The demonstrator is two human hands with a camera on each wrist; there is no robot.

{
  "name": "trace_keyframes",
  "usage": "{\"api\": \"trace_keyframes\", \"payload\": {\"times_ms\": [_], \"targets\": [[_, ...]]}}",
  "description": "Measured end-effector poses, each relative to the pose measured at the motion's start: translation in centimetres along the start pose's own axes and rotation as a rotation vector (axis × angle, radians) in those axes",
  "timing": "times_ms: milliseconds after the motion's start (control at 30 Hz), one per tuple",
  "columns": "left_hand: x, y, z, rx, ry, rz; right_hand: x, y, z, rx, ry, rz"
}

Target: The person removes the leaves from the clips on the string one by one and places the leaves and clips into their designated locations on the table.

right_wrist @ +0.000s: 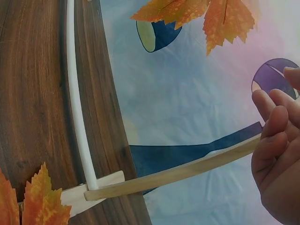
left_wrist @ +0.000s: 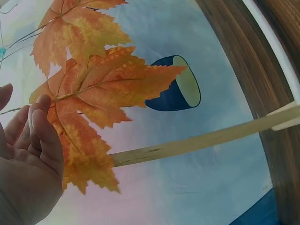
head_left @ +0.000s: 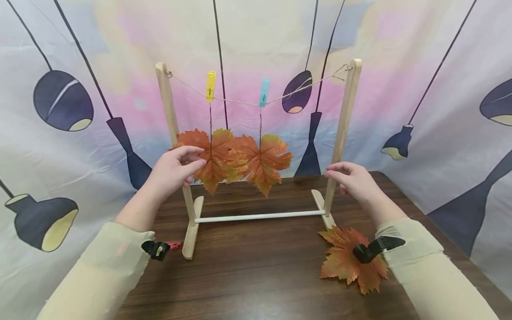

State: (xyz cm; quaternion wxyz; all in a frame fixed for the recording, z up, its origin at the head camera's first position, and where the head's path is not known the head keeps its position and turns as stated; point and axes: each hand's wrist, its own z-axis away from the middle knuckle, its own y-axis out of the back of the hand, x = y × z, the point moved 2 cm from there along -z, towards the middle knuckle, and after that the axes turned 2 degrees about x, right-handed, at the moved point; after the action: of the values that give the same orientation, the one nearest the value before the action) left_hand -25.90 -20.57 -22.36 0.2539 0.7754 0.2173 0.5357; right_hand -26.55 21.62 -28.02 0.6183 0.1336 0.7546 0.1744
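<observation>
Two orange maple leaves hang by their stems from a string (head_left: pixel 236 102) tied between the posts of a wooden stand. A yellow clothespin (head_left: pixel 210 86) clips the left leaf (head_left: pixel 214 162); a light blue clothespin (head_left: pixel 264 92) clips the right leaf (head_left: pixel 264 162). My left hand (head_left: pixel 170 171) is at the left leaf's outer edge, fingers loosely bent and holding nothing; whether they touch the leaf, I cannot tell. Beside the right post (head_left: pixel 345 111), my right hand (head_left: pixel 354 180) is raised with relaxed, bent fingers and nothing in them.
A third maple leaf (head_left: pixel 336 262) lies on the brown table (head_left: pixel 248 266), partly under my right wrist. Near my left wrist strap is a red clothespin (head_left: pixel 175 245), partly hidden. A white rod (head_left: pixel 260 217) joins the stand's feet. Behind hangs a cloth backdrop (head_left: pixel 256 40) with printed lamps.
</observation>
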Motion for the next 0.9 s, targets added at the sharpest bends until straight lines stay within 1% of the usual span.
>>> {"api": "trace_keyframes", "payload": {"times_ms": [167, 267, 533, 667, 800, 900], "targets": [[1.0, 0.1, -0.8, 0.019, -0.033, -0.009, -0.4, -0.4, -0.4, -0.015, 0.006, 0.021], [1.6, 0.1, -1.2, 0.029, -0.038, -0.007, -0.6, -0.8, -0.7, -0.034, 0.017, 0.016], [2.6, -0.1, -2.0, 0.013, -0.041, 0.032, -0.9, -1.6, -1.0, -0.063, 0.005, -0.003], [3.5, -0.3, -2.2, 0.018, -0.058, 0.053, -1.4, -2.0, -1.1, -0.071, -0.006, -0.013], [4.4, -0.5, -2.5, 0.003, -0.07, 0.076, -1.9, -2.4, -1.3, -0.076, -0.006, -0.025], [5.0, -0.6, -2.6, -0.003, -0.07, 0.083, -2.4, -2.6, -1.4, -0.081, 0.005, -0.002]]}}
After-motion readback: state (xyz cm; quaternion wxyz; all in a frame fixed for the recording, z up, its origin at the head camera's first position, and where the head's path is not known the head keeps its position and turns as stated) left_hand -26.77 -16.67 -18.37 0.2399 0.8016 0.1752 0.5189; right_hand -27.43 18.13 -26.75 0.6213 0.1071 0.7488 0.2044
